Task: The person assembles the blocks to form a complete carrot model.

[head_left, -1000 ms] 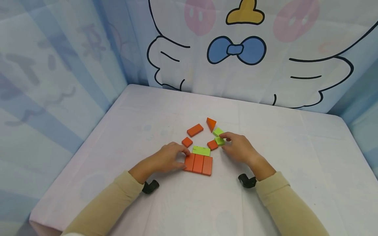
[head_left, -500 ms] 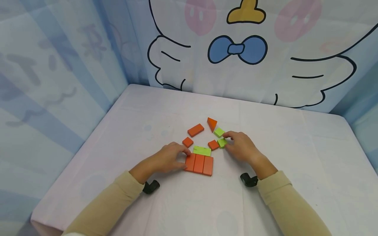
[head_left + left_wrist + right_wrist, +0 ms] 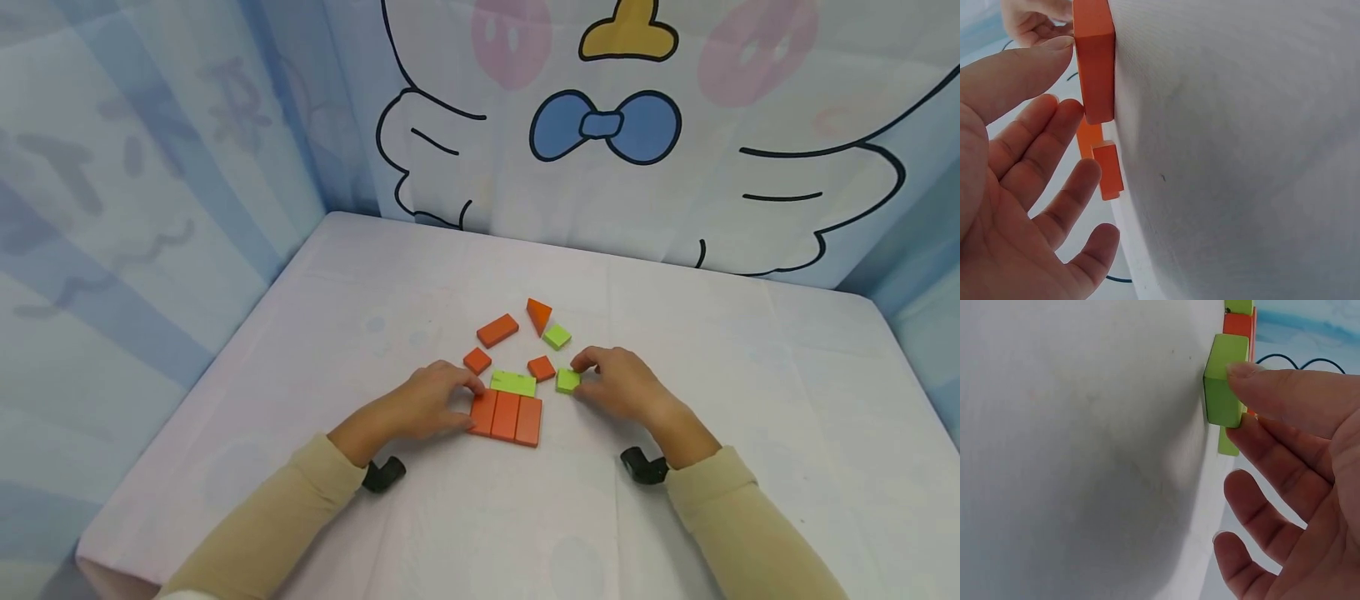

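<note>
My right hand (image 3: 621, 385) pinches a small green block (image 3: 1222, 397) between thumb and fingertips, low over the table. The same block is to the right of a small orange block (image 3: 541, 368) in the head view. My left hand (image 3: 423, 402) rests its thumb and fingertips against the leftmost of three orange rectangular blocks (image 3: 506, 417) lying side by side; its other fingers are relaxed in the left wrist view. A longer green block (image 3: 513, 383) lies along the row's far edge. Part of the leftmost orange block is hidden by my left hand.
Beyond the row lie an orange rectangular block (image 3: 497, 331), a small orange block (image 3: 477, 361), an orange triangular block (image 3: 538, 316) and another small green block (image 3: 557, 337). A white cloth covers the table (image 3: 480, 525). Printed curtains stand behind and at the sides.
My right hand has drawn the small green block towards me and slightly right, apart from the other small green block and the small orange one. My left hand has stayed put.
</note>
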Demonstrator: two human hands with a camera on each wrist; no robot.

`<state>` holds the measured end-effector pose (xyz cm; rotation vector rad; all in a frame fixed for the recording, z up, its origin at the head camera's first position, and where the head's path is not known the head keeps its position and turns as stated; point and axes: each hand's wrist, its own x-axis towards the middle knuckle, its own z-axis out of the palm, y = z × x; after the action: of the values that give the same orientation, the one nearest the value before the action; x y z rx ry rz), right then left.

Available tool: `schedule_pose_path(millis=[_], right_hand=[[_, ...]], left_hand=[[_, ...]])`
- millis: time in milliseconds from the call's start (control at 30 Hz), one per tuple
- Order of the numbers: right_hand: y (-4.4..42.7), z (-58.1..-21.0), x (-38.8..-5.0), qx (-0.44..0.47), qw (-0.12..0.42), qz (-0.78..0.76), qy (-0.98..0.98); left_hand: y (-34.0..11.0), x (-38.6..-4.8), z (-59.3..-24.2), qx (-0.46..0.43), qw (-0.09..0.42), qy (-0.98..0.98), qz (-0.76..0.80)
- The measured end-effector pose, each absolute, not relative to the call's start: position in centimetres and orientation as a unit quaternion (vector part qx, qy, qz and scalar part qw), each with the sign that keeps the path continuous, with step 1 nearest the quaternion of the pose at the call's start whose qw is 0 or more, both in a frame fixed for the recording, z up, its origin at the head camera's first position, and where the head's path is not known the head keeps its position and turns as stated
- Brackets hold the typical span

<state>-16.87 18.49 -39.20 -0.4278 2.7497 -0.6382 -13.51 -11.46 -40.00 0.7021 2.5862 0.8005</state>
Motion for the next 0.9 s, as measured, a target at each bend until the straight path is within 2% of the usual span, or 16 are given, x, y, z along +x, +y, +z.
schedule_pose_path(millis=[333, 900], right_hand=[[17.0, -39.8, -17.2, -0.155, 0.12, -0.234, 0.952], [14.6, -39.7, -18.1, -0.11, 0.119, -0.22, 0.962]], left_hand=[[-11.5, -13.5, -40.0, 0.25, 0.17, 0.908, 0.291], [-11.5, -13.6, -40.1, 0.245, 0.173, 0.909, 0.289]])
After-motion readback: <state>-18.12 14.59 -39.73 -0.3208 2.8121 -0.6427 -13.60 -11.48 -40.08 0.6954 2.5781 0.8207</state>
